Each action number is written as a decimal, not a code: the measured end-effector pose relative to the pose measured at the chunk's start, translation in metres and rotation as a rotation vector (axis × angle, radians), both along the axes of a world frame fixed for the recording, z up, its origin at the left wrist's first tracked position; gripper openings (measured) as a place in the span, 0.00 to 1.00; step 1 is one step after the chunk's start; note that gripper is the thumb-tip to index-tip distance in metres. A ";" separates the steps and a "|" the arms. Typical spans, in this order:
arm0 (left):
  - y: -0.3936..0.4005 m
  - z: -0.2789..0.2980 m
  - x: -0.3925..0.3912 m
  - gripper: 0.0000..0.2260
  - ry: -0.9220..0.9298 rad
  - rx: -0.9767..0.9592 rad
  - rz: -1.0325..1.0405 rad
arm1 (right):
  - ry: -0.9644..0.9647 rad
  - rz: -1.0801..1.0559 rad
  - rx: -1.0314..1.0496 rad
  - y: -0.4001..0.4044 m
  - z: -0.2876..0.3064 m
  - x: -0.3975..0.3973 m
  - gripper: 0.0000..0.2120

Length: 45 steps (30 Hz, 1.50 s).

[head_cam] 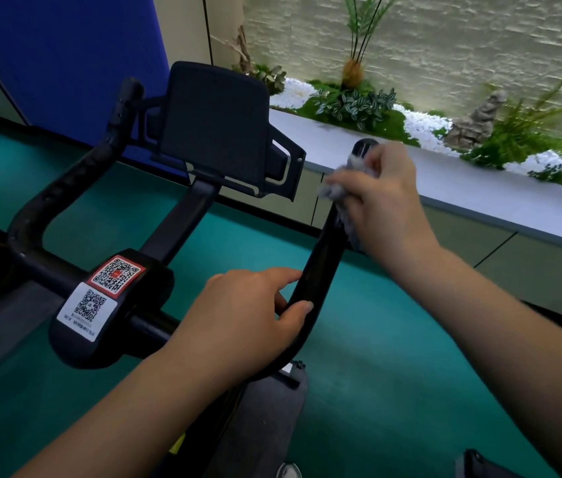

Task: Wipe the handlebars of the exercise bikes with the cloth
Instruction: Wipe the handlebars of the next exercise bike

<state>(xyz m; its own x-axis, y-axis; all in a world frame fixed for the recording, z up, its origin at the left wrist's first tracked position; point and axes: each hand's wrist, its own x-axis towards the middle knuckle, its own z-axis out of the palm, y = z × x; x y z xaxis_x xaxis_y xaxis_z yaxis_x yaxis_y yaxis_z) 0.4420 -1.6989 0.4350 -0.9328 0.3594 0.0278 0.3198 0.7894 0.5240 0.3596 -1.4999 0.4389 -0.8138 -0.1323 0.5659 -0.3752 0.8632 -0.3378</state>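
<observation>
- the right hand (pixel 388 205) is curled round a grey cloth (pixel 338 189), pressing it onto the upper stretch of the right handlebar arm (pixel 324 257), just below its rounded tip (pixel 364 148).
- the cloth bunches out from under the fingers toward the left and a strip of it trails down along the bar under the palm; it looks blurred.
- the left hand (pixel 248 315) grips the same bar lower down, at the bend where it curves toward the centre — thumb lying along the near side, fingers wrapped over the top.
- the two hands sit apart on the one bar, with a bare black length of it between them.
- the handlebars are black; the left handlebar arm (pixel 65 188) rises on the far side, untouched, with its tip up near the blue panel (pixel 58 56).
- between the two arms a dark tablet holder (pixel 217 127) stands on a slanted stem.
- on the centre clamp (pixel 110 305) sit two qr stickers — a red-bordered one (pixel 116 273) above a white one (pixel 87 310).
- the floor (pixel 376 374) is teal green.
- to the right runs a pale ledge (pixel 479 191), with a planter of green plants (pixel 352 105), white pebbles and a small rock against a textured wall.
</observation>
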 end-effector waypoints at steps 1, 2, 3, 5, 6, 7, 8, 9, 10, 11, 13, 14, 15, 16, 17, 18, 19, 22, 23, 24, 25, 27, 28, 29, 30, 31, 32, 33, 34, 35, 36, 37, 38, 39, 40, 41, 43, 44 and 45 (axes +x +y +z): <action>0.000 0.000 0.000 0.20 -0.001 -0.004 -0.001 | 0.029 -0.029 0.048 0.003 0.007 -0.011 0.10; 0.000 0.001 0.000 0.20 -0.001 -0.003 -0.001 | 0.071 -0.079 0.143 0.005 0.014 -0.019 0.12; -0.001 0.001 0.001 0.20 -0.002 -0.001 0.000 | 0.110 -0.110 0.255 0.005 0.019 -0.023 0.13; -0.002 0.001 0.002 0.20 -0.004 -0.003 0.000 | 0.173 -0.092 0.490 0.005 0.023 -0.023 0.15; -0.003 0.000 0.003 0.20 0.001 -0.005 -0.002 | 0.192 -0.068 0.573 0.007 0.024 -0.023 0.14; -0.004 0.000 0.005 0.20 0.005 -0.006 -0.005 | 0.184 -0.044 0.633 0.009 0.025 -0.023 0.14; -0.005 -0.001 0.005 0.20 0.007 -0.006 -0.007 | 0.158 -0.014 0.675 0.010 0.027 -0.023 0.13; -0.007 0.000 0.006 0.19 0.008 -0.009 -0.010 | 0.123 0.023 0.700 0.009 0.029 -0.023 0.12; -0.008 0.000 0.006 0.19 0.011 -0.014 -0.013 | 0.085 0.062 0.717 0.007 0.030 -0.023 0.12; -0.010 0.000 0.006 0.19 0.015 -0.020 -0.017 | 0.044 0.096 0.732 0.003 0.030 -0.022 0.12; -0.013 0.000 0.006 0.18 0.022 -0.027 -0.022 | -0.022 0.181 0.751 -0.003 0.023 -0.016 0.15; -0.014 0.000 0.006 0.18 0.026 -0.029 -0.023 | -0.035 0.228 0.746 -0.004 0.017 -0.012 0.16; -0.015 0.000 0.007 0.17 0.027 -0.031 -0.023 | -0.038 0.262 0.728 -0.005 0.012 -0.009 0.16; -0.016 -0.001 0.007 0.17 0.028 -0.032 -0.024 | -0.039 0.282 0.703 -0.004 0.011 -0.007 0.15; -0.018 -0.001 0.008 0.17 0.028 -0.032 -0.027 | -0.035 0.297 0.681 -0.002 0.011 -0.006 0.14; -0.019 0.000 0.008 0.16 0.028 -0.034 -0.031 | -0.018 0.322 0.673 -0.001 0.012 -0.007 0.12; -0.020 0.000 0.009 0.16 0.030 -0.036 -0.036 | 0.013 0.353 0.684 0.001 0.013 -0.008 0.09; -0.022 0.000 0.009 0.15 0.046 -0.031 -0.040 | 0.041 0.414 0.729 0.009 0.015 -0.010 0.11; -0.022 0.000 0.010 0.15 0.049 -0.025 -0.039 | 0.025 0.419 0.729 0.010 0.014 -0.011 0.14; -0.022 0.000 0.010 0.15 0.051 -0.021 -0.040 | 0.019 0.413 0.725 0.011 0.013 -0.012 0.17; -0.023 0.000 0.010 0.15 0.051 -0.022 -0.042 | 0.018 0.396 0.723 0.009 0.012 -0.013 0.19; -0.023 0.000 0.012 0.15 0.052 -0.039 -0.052 | 0.027 0.348 0.708 0.001 0.011 -0.016 0.25; -0.023 0.000 0.012 0.15 0.055 -0.048 -0.058 | 0.015 0.332 0.695 -0.004 0.011 -0.016 0.29; -0.024 0.000 0.012 0.15 0.057 -0.052 -0.063 | -0.014 0.326 0.680 -0.010 0.011 -0.014 0.32; -0.024 0.000 0.012 0.16 0.060 -0.057 -0.067 | -0.055 0.330 0.666 -0.016 0.008 -0.011 0.34; -0.024 0.000 0.013 0.16 0.063 -0.065 -0.069 | -0.101 0.343 0.656 -0.021 0.005 -0.006 0.36; -0.024 -0.001 0.013 0.16 0.067 -0.076 -0.073 | -0.151 0.367 0.648 -0.026 0.002 -0.001 0.38; -0.025 -0.001 0.014 0.16 0.071 -0.084 -0.078 | -0.200 0.393 0.643 -0.029 0.003 0.003 0.39; -0.026 0.000 0.014 0.16 0.070 -0.092 -0.081 | -0.242 0.412 0.643 -0.030 0.006 0.003 0.38; -0.027 0.001 0.015 0.16 0.065 -0.102 -0.085 | -0.274 0.416 0.660 -0.030 0.011 0.000 0.37; -0.030 0.001 0.015 0.16 0.057 -0.113 -0.090 | -0.284 0.408 0.699 -0.030 0.016 -0.005 0.35; -0.033 0.002 0.015 0.16 0.051 -0.122 -0.093 | -0.283 0.392 0.741 -0.029 0.020 -0.011 0.34; -0.036 0.003 0.015 0.16 0.050 -0.129 -0.094 | -0.289 0.371 0.774 -0.029 0.022 -0.014 0.34; -0.040 0.004 0.015 0.16 0.052 -0.133 -0.092 | -0.301 0.353 0.785 -0.031 0.022 -0.015 0.34; -0.045 0.005 0.015 0.16 0.053 -0.135 -0.087 | -0.312 0.340 0.781 -0.035 0.020 -0.013 0.35; -0.049 0.005 0.015 0.15 0.055 -0.137 -0.081 | -0.324 0.329 0.764 -0.039 0.016 -0.008 0.36; -0.056 0.005 0.014 0.15 0.055 -0.154 -0.068 | -0.382 0.331 0.722 -0.050 0.009 0.008 0.35; -0.060 0.005 0.014 0.15 0.063 -0.161 -0.064 | -0.403 0.360 0.698 -0.056 0.005 0.017 0.32; -0.063 0.006 0.013 0.15 0.079 -0.169 -0.062 | -0.405 0.400 0.680 -0.063 0.002 0.026 0.31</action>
